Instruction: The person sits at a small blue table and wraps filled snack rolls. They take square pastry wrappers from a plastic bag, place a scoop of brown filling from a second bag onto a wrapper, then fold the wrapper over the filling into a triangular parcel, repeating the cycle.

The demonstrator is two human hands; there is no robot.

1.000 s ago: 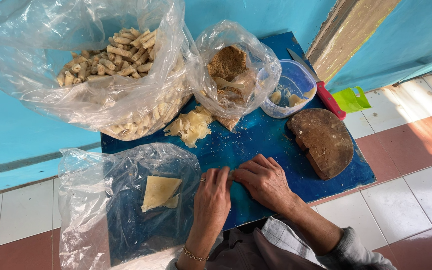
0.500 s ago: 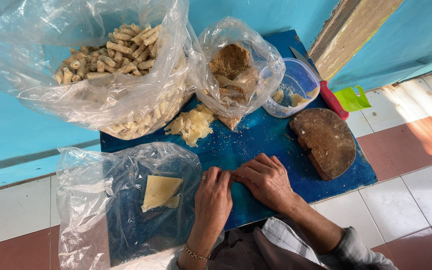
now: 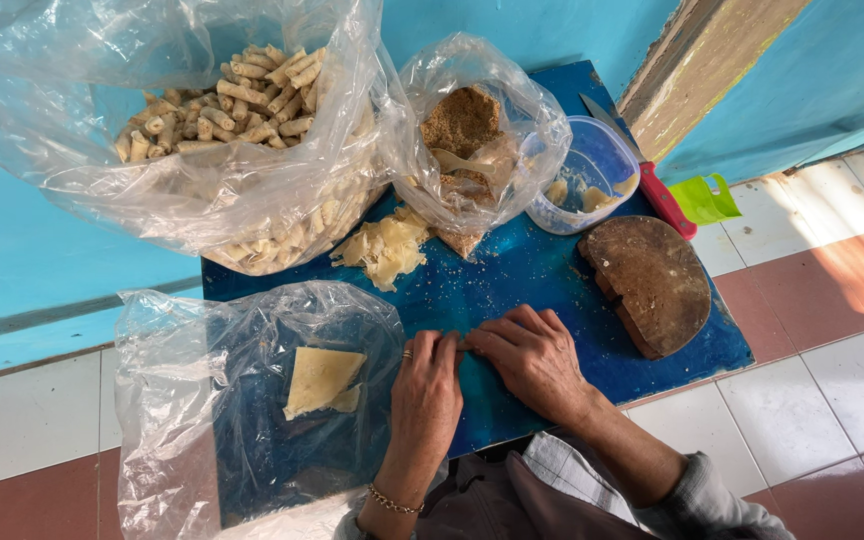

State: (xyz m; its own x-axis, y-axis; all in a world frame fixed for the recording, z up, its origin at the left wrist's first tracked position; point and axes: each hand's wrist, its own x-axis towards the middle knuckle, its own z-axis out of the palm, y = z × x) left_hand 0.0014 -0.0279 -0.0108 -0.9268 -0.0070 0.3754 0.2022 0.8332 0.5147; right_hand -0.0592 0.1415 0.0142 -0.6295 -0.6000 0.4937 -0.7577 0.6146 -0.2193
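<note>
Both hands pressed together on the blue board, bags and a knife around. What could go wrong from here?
1. The knife lies across the plastic tub at the board's far corner, red handle out past the edge; a bump could knock it to the floor.
2. The big bag of rolls bulges over the board's edge and might slump or spill.
3. Whatever the left hand and right hand press is hidden beneath them; it may tear unseen.

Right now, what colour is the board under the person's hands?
Deep blue, speckled with crumbs; the board shows best in the head view.
</note>
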